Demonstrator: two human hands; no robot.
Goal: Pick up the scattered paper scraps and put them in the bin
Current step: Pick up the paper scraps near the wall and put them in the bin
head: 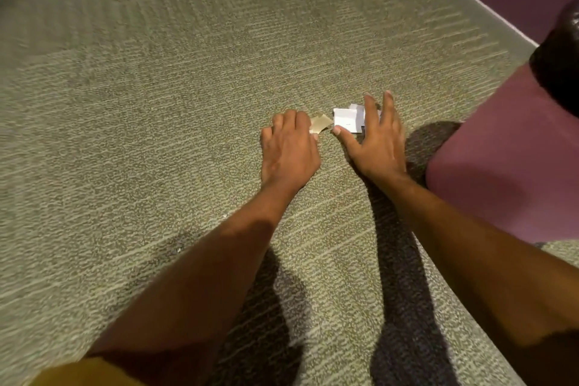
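Down on the ribbed olive carpet [156, 135], our left grip [289, 141] curls its fingers onto a torn tan paper scrap [321, 124]. Our right grip [377, 138] lies flat and unclenched over small white paper scraps [346, 119]. We judge lifting and binning remain; the maroon container with black liner [501, 150], likely the bin, stands near.

On the carpet [156, 135], paper scraps [346, 119] are laid between the left hand [289, 147] and the right hand [377, 141]; the bin [501, 160] is set to their right.
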